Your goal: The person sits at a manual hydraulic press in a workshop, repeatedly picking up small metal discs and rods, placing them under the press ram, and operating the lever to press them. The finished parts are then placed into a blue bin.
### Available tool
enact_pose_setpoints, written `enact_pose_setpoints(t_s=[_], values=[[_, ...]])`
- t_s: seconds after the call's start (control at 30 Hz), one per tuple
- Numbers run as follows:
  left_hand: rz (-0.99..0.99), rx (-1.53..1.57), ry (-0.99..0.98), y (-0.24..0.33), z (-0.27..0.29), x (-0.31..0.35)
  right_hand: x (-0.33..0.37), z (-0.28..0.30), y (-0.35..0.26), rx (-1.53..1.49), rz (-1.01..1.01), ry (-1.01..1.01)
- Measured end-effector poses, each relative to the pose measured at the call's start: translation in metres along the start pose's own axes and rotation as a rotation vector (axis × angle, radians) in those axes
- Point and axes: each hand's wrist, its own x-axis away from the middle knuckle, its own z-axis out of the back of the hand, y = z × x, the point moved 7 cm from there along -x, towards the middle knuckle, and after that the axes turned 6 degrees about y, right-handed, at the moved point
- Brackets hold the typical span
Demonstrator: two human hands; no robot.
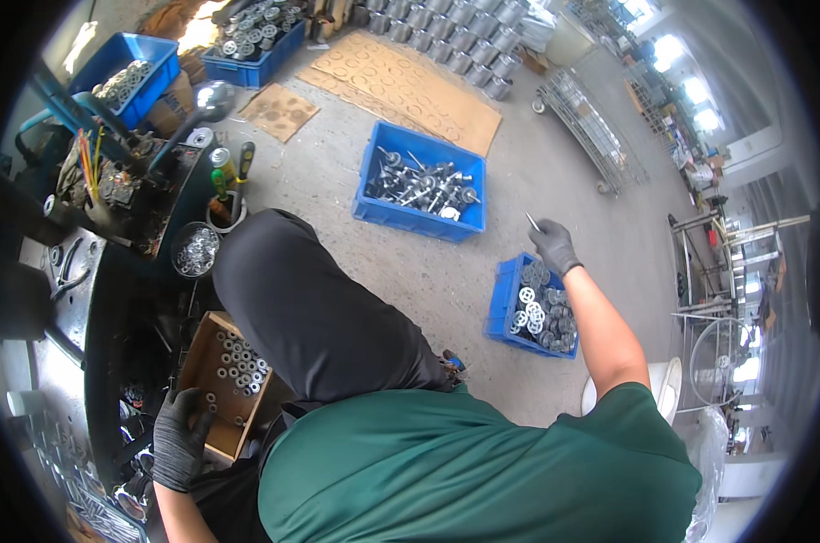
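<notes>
My right hand (556,246), in a dark grey glove, is out to the right. Its fingers are closed on a short, thin metal rod (531,221) that sticks out past the fingertips. Below that hand is a blue bin of metal discs (492,319), some bright and slotted, others darker. At the lower left, my gloved left hand (180,443) rests by the edge of a wooden box (215,362), fingers apart and nothing visible in them. Inside the box lie several small round metal rings (240,360). Farther ahead stands a blue bin (410,226) full of rods with discs on them.
A machine with a ball-ended lever (215,101) stands at the left, beside a bowl of small metal parts (195,251). Ahead are cardboard sheets (410,90), stacked metal cylinders (460,61) and more blue bins (258,71). A wire cart (582,127) stands at the far right.
</notes>
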Motion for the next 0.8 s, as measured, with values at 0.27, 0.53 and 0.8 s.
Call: enact_pose_setpoints(t_s=[0.27, 0.53, 0.8], values=[[0.116, -0.053, -0.153, -0.045, -0.038, -0.004, 0.076, -0.008, 0.177, 0.669, -0.21, -0.401], [0.144, -0.113, -0.162, -0.097, -0.058, -0.007, 0.095, -0.056, 0.252, 0.894, -0.237, -0.176], [0.223, -0.127, -0.17, -0.088, -0.051, -0.007, 0.089, -0.16, 0.249, 1.3, 0.163, -0.637]])
